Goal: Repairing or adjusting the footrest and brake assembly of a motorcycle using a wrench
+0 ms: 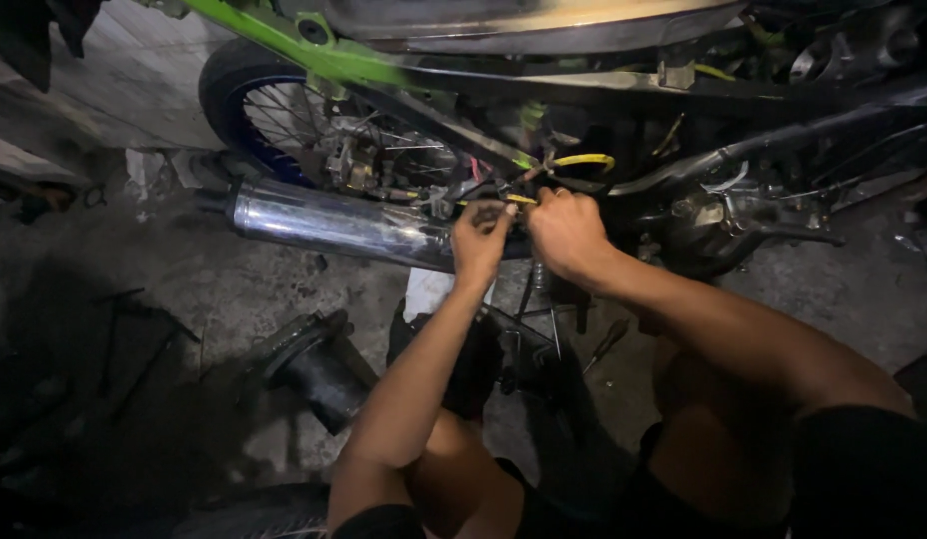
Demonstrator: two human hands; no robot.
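Head view: looking down at both hands working at the side of a motorcycle with a bright green frame tube (284, 40).
Left hand (480, 240): raised to the bike, fingers curled together, thumb and forefinger pinched on a thin yellow wire (513, 200) just above the muffler.
Right hand (566, 232): just beside the left, nearly touching it, fingers bent inward at the same wire cluster; cannot tell whether they actually clamp anything, knuckles hide the tips.
Yellow wire: runs between the two hands at mid-frame; a second yellow sleeved loop (585, 159) sits just above the right hand.
Muffler: long chrome cylindrical exhaust muffler (333, 225), lying roughly level, under the left hand and in front of the spoked rear wheel with blue rim (274, 115).
Floor: stained grey concrete floor (234, 289); a black round flanged metal part (309, 364) lies near the left forearm.
Lighting: dim, details under the frame too dark to resolve.
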